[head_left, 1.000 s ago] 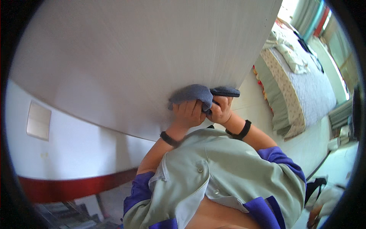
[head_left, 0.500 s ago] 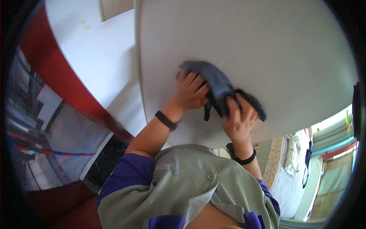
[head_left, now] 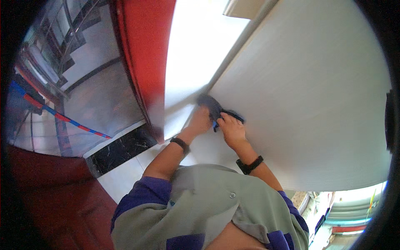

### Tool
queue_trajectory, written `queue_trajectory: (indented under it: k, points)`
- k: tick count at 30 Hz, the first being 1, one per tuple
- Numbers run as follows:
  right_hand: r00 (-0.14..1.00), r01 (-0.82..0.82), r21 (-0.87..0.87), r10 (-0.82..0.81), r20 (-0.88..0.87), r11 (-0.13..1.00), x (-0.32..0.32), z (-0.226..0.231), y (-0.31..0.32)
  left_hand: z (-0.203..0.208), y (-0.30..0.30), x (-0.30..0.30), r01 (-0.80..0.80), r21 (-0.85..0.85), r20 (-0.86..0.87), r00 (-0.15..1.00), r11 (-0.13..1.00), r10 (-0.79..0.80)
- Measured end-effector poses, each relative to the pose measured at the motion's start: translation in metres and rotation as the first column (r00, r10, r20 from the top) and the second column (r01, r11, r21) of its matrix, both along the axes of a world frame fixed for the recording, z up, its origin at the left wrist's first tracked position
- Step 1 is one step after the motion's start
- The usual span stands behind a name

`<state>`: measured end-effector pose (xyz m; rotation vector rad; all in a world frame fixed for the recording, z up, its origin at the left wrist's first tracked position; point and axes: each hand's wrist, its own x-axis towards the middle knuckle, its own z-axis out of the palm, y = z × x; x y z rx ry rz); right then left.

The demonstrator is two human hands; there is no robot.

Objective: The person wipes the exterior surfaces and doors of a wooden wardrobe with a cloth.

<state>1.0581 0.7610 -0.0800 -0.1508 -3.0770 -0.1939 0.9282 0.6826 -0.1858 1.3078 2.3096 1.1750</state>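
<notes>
A dark grey-blue cloth (head_left: 214,106) with black parts and a small bright blue spot lies bunched against a large pale panel (head_left: 316,100), close to the panel's left edge. My left hand (head_left: 201,121) grips its left side, the fingers partly hidden by blur and folds. On the right, my right hand (head_left: 233,130) has its fingers bent over the cloth's lower part and closed on it. Both wrists carry black bands. The cloth's underside is out of sight.
Left of the panel is a white wall (head_left: 200,46) with a beige fitting (head_left: 243,8) above. A red door frame (head_left: 148,54) borders it. Beyond are stairs (head_left: 89,46) and a red-and-blue striped pole (head_left: 62,117). A black marble strip (head_left: 121,151) crosses the floor beside a dark red door (head_left: 54,196).
My view has turned left, bringing the stairs and door frame further in. Both hands have moved with the cloth toward the panel's left edge, and the cloth looks more bunched.
</notes>
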Motion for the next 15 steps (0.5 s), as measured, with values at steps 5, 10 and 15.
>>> queue_trajectory:
  k: [5,10,15]
  points:
    - [0.926,-0.084,-0.008,0.075,-0.371,0.996,0.006,0.047,0.009,0.054,0.018,0.014,0.037,0.328,-0.049,0.999,0.944,-0.022]
    - [0.69,0.142,0.185,0.037,-0.723,0.972,0.035,0.134,-0.005,0.162,0.031,0.038,0.056,0.606,-0.199,0.976,0.793,0.083]
    - [0.857,0.329,0.27,-0.166,-0.488,0.905,0.047,0.084,-0.002,0.114,0.075,0.045,0.004,0.631,-0.416,0.846,0.776,0.334]
